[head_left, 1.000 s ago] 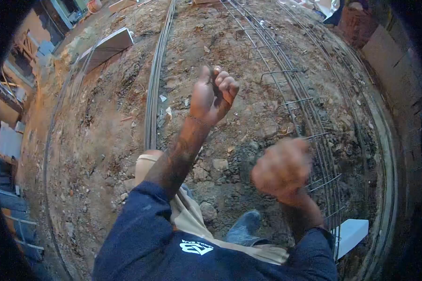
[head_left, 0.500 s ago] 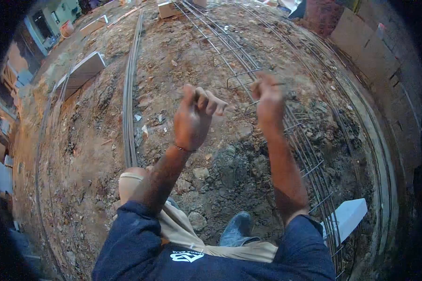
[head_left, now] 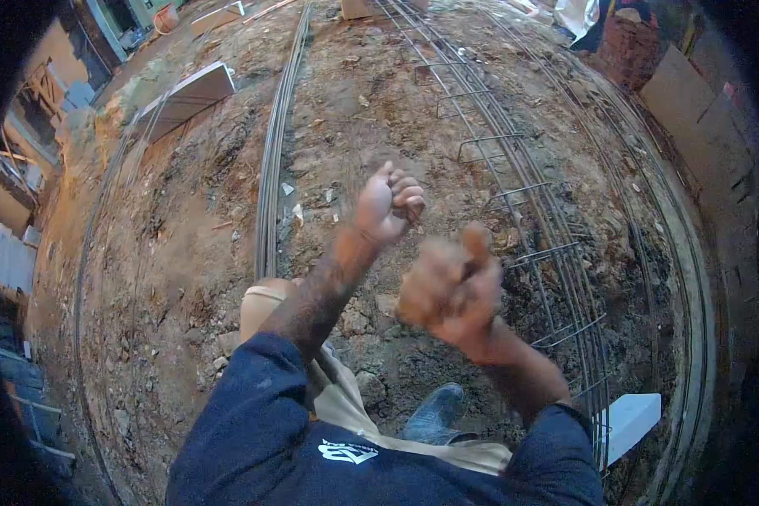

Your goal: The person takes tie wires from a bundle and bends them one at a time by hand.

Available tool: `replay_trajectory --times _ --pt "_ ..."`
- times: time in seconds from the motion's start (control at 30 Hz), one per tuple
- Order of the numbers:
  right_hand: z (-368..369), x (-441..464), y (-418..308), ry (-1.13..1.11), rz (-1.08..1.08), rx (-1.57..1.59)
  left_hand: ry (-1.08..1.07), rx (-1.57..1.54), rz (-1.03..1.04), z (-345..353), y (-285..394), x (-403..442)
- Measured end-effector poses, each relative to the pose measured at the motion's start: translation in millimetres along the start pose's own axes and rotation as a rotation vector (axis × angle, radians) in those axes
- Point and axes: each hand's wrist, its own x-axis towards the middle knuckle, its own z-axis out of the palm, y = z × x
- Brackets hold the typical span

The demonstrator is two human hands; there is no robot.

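My left hand [head_left: 390,202] is raised over the dirt in the middle of the view, its fingers curled; anything inside is too small to make out. Nearer my body and to the right, my right hand [head_left: 454,282] is closed too, blurred by motion, with its contents hidden. The hands are apart. A long rebar cage [head_left: 527,181] with square stirrups lies on the ground to the right of them. To the left of my left hand runs a bundle of thin steel bars [head_left: 274,169], ending by my knee.
A white-edged block [head_left: 190,99] lies at the upper left and a white block [head_left: 632,426] at the lower right, by the cage. My boot [head_left: 437,411] stands on rough soil. More bars run along the right, near brown boards [head_left: 683,105].
Since half a second ago, my right hand has come down toward my body and my left hand has shifted right and slightly down. The view has also swung, so the ground sits further right.
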Motion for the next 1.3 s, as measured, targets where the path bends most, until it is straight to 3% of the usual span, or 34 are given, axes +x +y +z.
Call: replay_trajectory --times 0.03,0.1,0.13,0.17,0.23,0.27,0.33,0.37,0.43,0.5,0.53,0.57,0.6,0.63,0.7,0.77,0.8,0.83,0.9,0.93,1.03,1.07,1.1,1.13,1.17,1.23,1.3 --pt "5 7 -16 0.006 -0.164 -0.111 -0.003 -0.003 -0.013 6 -13 -1" --pt "19 23 -46 0.103 -0.578 -0.299 0.19 0.126 0.259 18 -40 1" --pt "25 31 -58 0.191 -0.82 -0.37 0.174 0.232 0.235 14 -46 -4" --pt "19 35 -72 0.193 -0.841 -0.382 0.167 0.233 0.211 11 -55 -6" --pt "-15 37 -97 0.268 -1.202 -0.616 0.131 0.43 0.23 18 -74 -13" --pt "-30 37 -99 0.267 -1.203 -0.619 0.146 0.468 0.273 21 -80 -16" --pt "-60 36 -99 0.804 -1.137 -1.461 0.191 0.613 0.392 7 -73 -17" --pt "-74 35 -94 0.801 -1.134 -1.459 0.234 0.764 0.509 -2 -67 -15" --pt "-104 27 -75 0.993 -0.697 -1.927 0.191 0.76 0.614 -5 -54 -13" --pt "-180 20 -65 0.947 -0.298 -1.448 0.467 1.407 0.502 5 -43 -22" --pt "-169 16 -55 0.944 -0.297 -1.446 0.443 1.365 0.558 2 -43 -16" --pt "-157 8 -45 0.851 -0.025 -1.239 0.445 1.37 0.557 0 -35 -13" --pt "-139 2 -33 0.747 0.232 -1.018 0.483 1.199 0.396 12 -29 -13" --pt "-122 -3 -22 0.742 0.232 -1.013 0.516 1.023 0.242 20 -20 -14" --pt "-86 -9 -6 0.241 0.41 -0.269 0.491 0.876 0.146 16 -6 -16" --pt "-58 -6 7 0.102 0.362 -0.095 0.385 0.449 -0.046 9 -6 -16" --pt "-44 -5 9 -0.032 0.308 0.083 0.099 0.228 -0.216 -21 5 -11" --pt "-30 -1 4 -0.031 0.308 0.082 0.098 0.227 -0.217 -23 1 -10" --pt "-6 12 -20 0.299 -0.159 0.016 0.26 0.175 -0.068 -30 -15 -3" --pt "-1 17 -35 0.262 -0.302 -0.092 0.297 0.442 0.047 -25 -30 -2" --pt "9 30 -77 0.275 -0.788 -0.33 0.142 0.318 0.088 -30 -56 -11" --pt "2 31 -95 0.273 -0.79 -0.329 0.134 0.338 0.115 -39 -58 -11" --pt "-15 30 -116 0.33 -0.976 -0.531 0.135 0.341 0.114 -38 -62 -12" --pt "-32 29 -126 0.387 -1.159 -0.736 0.209 0.618 0.172 -33 -66 -14" --pt "-46 27 -126 0.389 -1.163 -0.735 0.281 0.895 0.227 -27 -71 -16" --pt "-75 24 -124 0.94 -1.139 -1.715 0.275 1.054 0.282 -16 -73 -18" --pt "-107 14 -107 0.966 -0.728 -1.875 0.144 1.556 0.478 -13 -59 -18"
